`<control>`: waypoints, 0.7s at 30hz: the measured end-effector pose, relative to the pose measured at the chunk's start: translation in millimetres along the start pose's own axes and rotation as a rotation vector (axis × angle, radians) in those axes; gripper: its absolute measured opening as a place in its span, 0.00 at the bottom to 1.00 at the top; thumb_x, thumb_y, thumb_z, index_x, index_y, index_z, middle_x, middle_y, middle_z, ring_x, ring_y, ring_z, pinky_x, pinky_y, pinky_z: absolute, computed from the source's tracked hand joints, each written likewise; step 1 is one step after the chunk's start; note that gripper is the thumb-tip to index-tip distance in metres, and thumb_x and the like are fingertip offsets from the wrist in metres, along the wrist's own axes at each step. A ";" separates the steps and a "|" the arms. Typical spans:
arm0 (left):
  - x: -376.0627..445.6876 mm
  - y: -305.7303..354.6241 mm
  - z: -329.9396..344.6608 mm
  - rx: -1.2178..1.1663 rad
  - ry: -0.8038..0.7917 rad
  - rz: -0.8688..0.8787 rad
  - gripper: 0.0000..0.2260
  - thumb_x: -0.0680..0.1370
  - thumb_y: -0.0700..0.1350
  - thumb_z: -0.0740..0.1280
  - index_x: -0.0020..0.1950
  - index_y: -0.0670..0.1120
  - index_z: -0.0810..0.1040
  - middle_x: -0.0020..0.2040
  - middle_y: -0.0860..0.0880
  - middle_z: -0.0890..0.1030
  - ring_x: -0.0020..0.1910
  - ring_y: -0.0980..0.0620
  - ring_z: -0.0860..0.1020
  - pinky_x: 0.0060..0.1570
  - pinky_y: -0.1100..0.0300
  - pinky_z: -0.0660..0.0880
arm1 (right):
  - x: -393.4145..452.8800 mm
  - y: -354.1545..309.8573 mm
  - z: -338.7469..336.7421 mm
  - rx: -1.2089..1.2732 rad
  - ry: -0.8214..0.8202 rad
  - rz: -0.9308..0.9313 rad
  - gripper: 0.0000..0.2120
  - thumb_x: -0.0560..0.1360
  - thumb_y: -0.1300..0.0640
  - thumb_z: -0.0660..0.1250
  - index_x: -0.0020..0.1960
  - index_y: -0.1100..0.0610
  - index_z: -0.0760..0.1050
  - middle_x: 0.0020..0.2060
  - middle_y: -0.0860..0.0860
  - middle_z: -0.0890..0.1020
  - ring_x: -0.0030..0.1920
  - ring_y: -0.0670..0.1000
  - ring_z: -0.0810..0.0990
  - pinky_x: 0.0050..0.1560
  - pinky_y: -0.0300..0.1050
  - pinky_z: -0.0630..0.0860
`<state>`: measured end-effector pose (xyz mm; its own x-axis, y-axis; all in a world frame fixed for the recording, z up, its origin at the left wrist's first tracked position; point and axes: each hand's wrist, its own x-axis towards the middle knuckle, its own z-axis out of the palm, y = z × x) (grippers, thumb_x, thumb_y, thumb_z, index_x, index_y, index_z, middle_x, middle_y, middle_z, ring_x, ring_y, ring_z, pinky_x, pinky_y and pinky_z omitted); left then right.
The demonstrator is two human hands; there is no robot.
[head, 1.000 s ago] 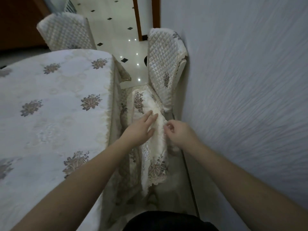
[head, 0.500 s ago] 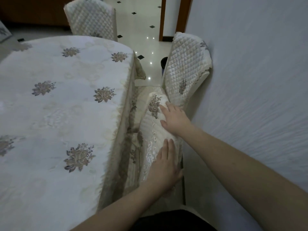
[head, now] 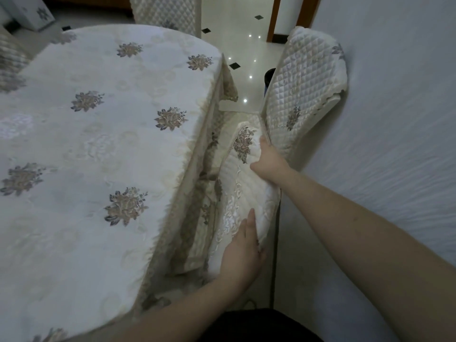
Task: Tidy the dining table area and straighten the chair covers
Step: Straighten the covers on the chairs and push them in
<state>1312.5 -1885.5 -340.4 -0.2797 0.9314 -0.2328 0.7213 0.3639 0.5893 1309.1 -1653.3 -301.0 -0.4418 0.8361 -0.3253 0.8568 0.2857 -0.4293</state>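
head view: a person stands in a narrow gap between a dining table (head: 98,144) on the left and a pale wall (head: 394,119) on the right, looking down at a chair tucked against the table. the chair's cream embroidered seat cover (head: 246,193) runs lengthwise away from the viewer, its long axis pointing from the person's body toward the quilted backrest cover (head: 303,90) at the far end.

the left hand (head: 243,250) lies at the near end of the seat cover, fingers straight and together, pressing flat along the cover's right edge. the right hand (head: 267,160) reaches farther, to the far right side near where seat meets backrest; its fingers curl over the cover's edge and appear to grip the fabric, though the fingertips are hidden behind the fold. the cover lies between the two hands (the right hand is nearer the backrest, the left nearer the front edge).

room to work is tight: the tablecloth (head: 197,169) hangs close along the seat's left side, and the wall sits just beside the chair on the right. any smoothing or tugging likely has to run along the seat's length, toward or away from the body. beyond, a glossy tiled floor (head: 246,45) and a second covered chair (head: 167,13) at the table's far end.
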 end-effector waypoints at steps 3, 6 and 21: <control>6.1 13.5 0.3 0.020 -0.028 -0.010 0.37 0.77 0.46 0.60 0.78 0.48 0.39 0.77 0.44 0.58 0.67 0.42 0.70 0.56 0.51 0.71 | -0.2 3.8 -8.6 -0.018 0.010 -0.025 0.42 0.73 0.55 0.66 0.78 0.54 0.44 0.68 0.59 0.69 0.63 0.60 0.72 0.54 0.47 0.71; 7.6 26.1 8.7 -0.010 -0.056 -0.024 0.36 0.77 0.43 0.58 0.78 0.45 0.38 0.77 0.40 0.57 0.69 0.41 0.68 0.61 0.50 0.69 | -3.7 7.4 -14.6 -0.044 0.008 -0.041 0.40 0.74 0.55 0.65 0.78 0.53 0.45 0.66 0.59 0.71 0.58 0.59 0.74 0.47 0.45 0.70; -26.4 20.0 4.8 0.078 -0.154 0.007 0.37 0.79 0.44 0.58 0.78 0.47 0.36 0.75 0.43 0.58 0.60 0.38 0.73 0.52 0.48 0.70 | -36.0 18.3 -1.5 -0.035 0.032 0.049 0.40 0.74 0.55 0.65 0.78 0.53 0.45 0.66 0.60 0.70 0.63 0.61 0.72 0.53 0.48 0.71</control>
<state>1337.3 -1902.8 -326.2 -0.1786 0.9202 -0.3483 0.7717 0.3506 0.5307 1341.1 -1677.5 -295.8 -0.3907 0.8638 -0.3181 0.8863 0.2596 -0.3835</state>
